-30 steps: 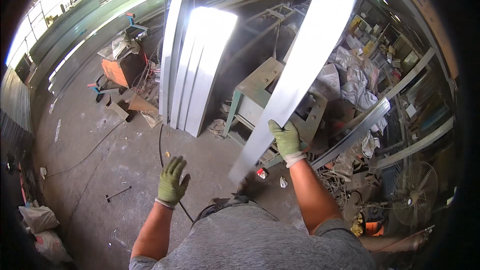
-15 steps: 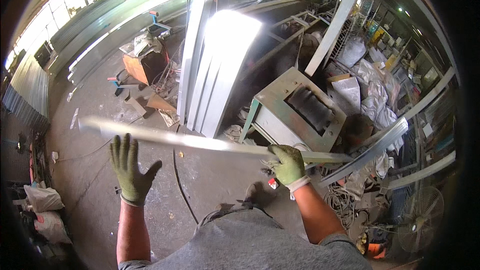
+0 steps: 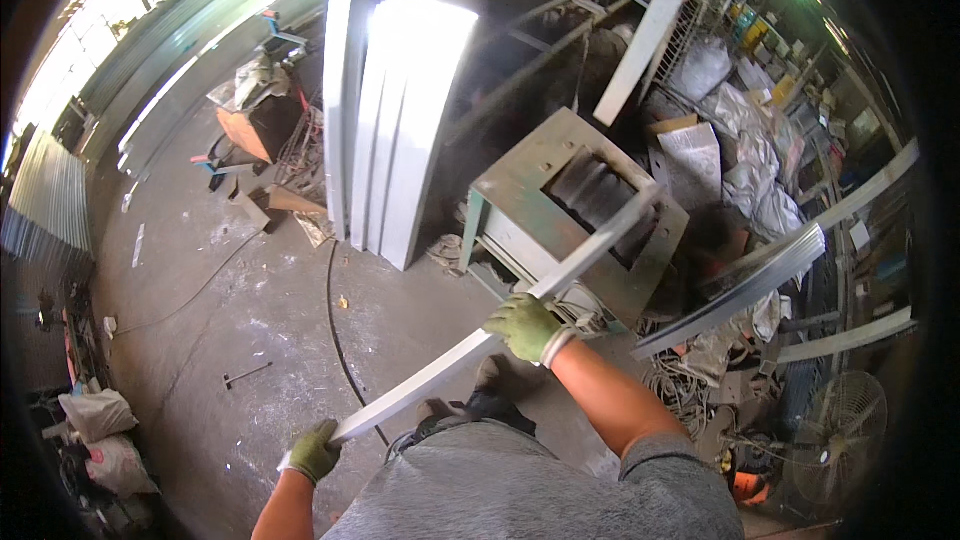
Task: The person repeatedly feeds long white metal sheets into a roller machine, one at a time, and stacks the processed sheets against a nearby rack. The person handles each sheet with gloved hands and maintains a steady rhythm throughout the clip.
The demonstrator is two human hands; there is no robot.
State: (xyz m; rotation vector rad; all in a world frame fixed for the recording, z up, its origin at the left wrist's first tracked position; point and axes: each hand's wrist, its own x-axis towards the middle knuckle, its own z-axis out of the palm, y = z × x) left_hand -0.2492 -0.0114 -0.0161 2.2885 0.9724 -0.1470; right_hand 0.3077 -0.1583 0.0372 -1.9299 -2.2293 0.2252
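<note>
A long, light-grey metal profile [image 3: 418,383] slants across in front of my body. My left hand [image 3: 317,451], in a green work glove, grips its near left end. My right hand [image 3: 524,326], gloved the same, is closed over the profile around its middle. The profile's far end reaches over the top of a boxy metal machine [image 3: 503,183]. Dark ribbed rollers [image 3: 592,198] show in the opening of that machine, partly behind the profile. Whether the far end touches them I cannot tell.
Tall shiny metal profiles [image 3: 398,140] stand upright ahead. A stack of long profiles [image 3: 728,290] juts in at the right, near a fan [image 3: 838,440]. A dark cable [image 3: 335,335] crosses the floor. Sacks [image 3: 105,415] lie at the left and a cluttered box [image 3: 258,125] stands farther off.
The profile has swung from lying crosswise to slanting away, its far end now over the machine. My left hand, open before, has come down and closed on the near end.
</note>
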